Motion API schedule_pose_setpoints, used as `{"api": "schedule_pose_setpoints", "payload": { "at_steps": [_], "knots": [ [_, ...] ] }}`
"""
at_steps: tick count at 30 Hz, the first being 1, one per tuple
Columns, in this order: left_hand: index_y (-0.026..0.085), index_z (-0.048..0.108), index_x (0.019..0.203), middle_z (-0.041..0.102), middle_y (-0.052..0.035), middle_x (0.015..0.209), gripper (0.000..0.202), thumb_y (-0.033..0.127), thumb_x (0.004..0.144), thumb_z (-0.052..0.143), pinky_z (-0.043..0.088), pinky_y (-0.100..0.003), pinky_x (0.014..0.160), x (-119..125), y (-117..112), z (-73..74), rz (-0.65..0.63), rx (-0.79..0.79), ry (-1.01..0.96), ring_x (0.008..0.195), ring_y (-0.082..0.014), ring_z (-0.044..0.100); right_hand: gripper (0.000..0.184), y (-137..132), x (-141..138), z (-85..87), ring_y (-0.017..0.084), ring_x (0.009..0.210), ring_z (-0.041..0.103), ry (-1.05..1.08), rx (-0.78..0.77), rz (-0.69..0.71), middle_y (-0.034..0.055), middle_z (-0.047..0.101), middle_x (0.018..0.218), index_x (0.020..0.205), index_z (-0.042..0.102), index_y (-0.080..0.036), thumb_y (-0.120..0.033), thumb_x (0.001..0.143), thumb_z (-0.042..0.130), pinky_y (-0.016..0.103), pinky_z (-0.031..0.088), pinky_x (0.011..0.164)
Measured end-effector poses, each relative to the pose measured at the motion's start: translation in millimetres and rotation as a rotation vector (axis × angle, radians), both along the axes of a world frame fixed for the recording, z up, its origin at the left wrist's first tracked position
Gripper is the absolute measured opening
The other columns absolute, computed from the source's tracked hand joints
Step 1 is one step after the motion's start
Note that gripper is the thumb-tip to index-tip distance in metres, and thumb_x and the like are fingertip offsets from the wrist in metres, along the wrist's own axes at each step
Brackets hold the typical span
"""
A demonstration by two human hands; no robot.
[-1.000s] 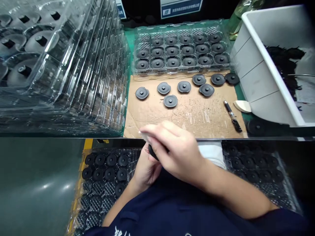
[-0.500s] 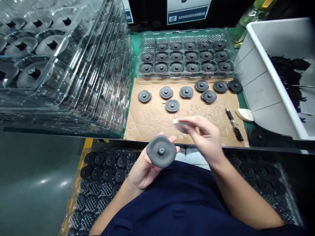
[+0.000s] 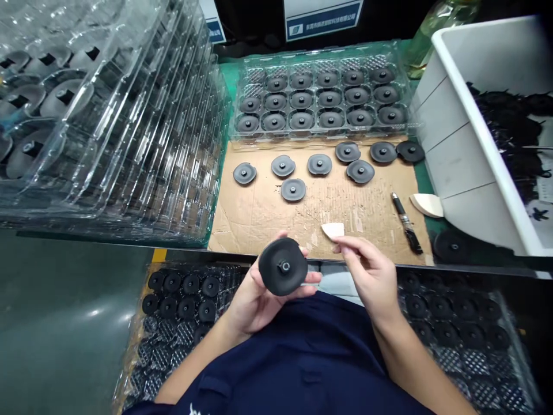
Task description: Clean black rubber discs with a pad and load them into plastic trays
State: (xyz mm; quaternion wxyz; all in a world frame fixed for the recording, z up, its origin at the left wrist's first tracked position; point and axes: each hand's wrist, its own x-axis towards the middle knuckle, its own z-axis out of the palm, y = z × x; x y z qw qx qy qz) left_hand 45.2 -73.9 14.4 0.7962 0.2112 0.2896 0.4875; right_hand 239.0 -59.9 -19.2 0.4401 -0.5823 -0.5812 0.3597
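My left hand (image 3: 254, 297) holds a round black rubber disc (image 3: 283, 267) with a small metal nut at its centre, face up, just in front of the table edge. My right hand (image 3: 369, 274) is beside the disc, fingers loosely curled with nothing in them, its fingertips close to a small white wedge sponge (image 3: 333, 230) lying on the brown cardboard sheet (image 3: 263, 213). Several more grey discs (image 3: 292, 189) lie loose on the cardboard in a rough row.
A clear tray (image 3: 322, 101) of discs stands behind the cardboard. A tall stack of clear trays (image 3: 112, 121) fills the left. A white bin (image 3: 458, 144) stands right, with a black pen (image 3: 405, 218) and another white wedge (image 3: 425, 204) beside it. Trays of black parts (image 3: 181, 300) sit below.
My right hand rubbed the disc with the white sponge, lifted off it, then set the sponge down on the cardboard and let go. The left hand keeps the disc face up.
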Motion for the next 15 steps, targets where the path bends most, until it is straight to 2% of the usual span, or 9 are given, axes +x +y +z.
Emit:
{"api": "schedule_pose_setpoints", "payload": {
  "at_steps": [2, 5, 7, 9, 11, 15],
  "knots": [
    [0.039, 0.047, 0.133, 0.064, -0.0040, 0.120, 0.063, 0.048, 0.075, 0.070, 0.055, -0.035, 0.088, 3.2, 2.9, -6.0, 0.065, 0.304, 0.300, 0.098, -0.0198, 0.068, 0.018, -5.9, 0.6, 3.7, 0.014, 0.076, 0.063, 0.037, -0.037, 0.031, -0.0003, 0.066, 0.080, 0.097, 0.070, -0.026, -0.019, 0.090, 0.054, 0.026, 0.050, 0.068],
    [0.037, 0.018, 0.147, 0.060, -0.0076, 0.121, 0.097, 0.022, 0.071, 0.077, 0.049, -0.038, 0.097, 9.5, 10.7, -12.3, 0.072, 0.777, 0.749, 0.109, -0.0199, 0.060, 0.019, -11.1, 5.9, 5.5, 0.012, 0.077, 0.062, 0.066, -0.068, 0.012, -0.0012, 0.066, 0.081, 0.097, 0.069, -0.026, -0.016, 0.090, 0.054, 0.024, 0.049, 0.070],
    [0.031, 0.006, 0.149, 0.059, -0.0115, 0.120, 0.108, 0.013, 0.070, 0.077, 0.049, -0.039, 0.096, 14.1, 16.4, -13.9, 0.043, 0.968, 0.908, 0.111, -0.0205, 0.059, 0.019, -13.1, 11.1, 8.0, 0.011, 0.079, 0.061, 0.073, -0.051, -0.021, -0.0010, 0.065, 0.086, 0.096, 0.070, -0.027, -0.015, 0.089, 0.057, 0.022, 0.048, 0.068],
    [0.025, 0.002, 0.149, 0.059, -0.0144, 0.119, 0.111, 0.014, 0.069, 0.078, 0.051, -0.038, 0.094, 18.1, 21.1, -14.1, 0.016, 1.053, 0.968, 0.110, -0.0210, 0.059, 0.020, -14.4, 16.5, 12.2, 0.011, 0.081, 0.059, 0.105, -0.004, -0.026, -0.0010, 0.065, 0.090, 0.094, 0.071, -0.029, -0.014, 0.086, 0.060, 0.022, 0.046, 0.065],
    [0.022, 0.002, 0.149, 0.059, -0.0154, 0.118, 0.112, 0.017, 0.068, 0.079, 0.051, -0.038, 0.093, 20.6, 23.7, -13.6, -0.005, 1.070, 0.979, 0.109, -0.0216, 0.060, 0.021, -14.3, 21.1, 17.2, 0.011, 0.079, 0.058, 0.173, 0.016, 0.024, -0.0013, 0.065, 0.089, 0.095, 0.071, -0.030, -0.013, 0.085, 0.063, 0.023, 0.045, 0.065],
    [0.025, 0.004, 0.149, 0.062, -0.0134, 0.118, 0.113, 0.024, 0.067, 0.081, 0.050, -0.037, 0.093, 20.8, 22.2, -10.7, -0.045, 0.983, 0.957, 0.107, -0.0220, 0.062, 0.016, -9.2, 25.2, 27.0, 0.013, 0.071, 0.057, 0.313, -0.127, 0.235, 0.0003, 0.068, 0.082, 0.098, 0.071, -0.028, -0.022, 0.083, 0.068, 0.026, 0.046, 0.064]
  ]
}}
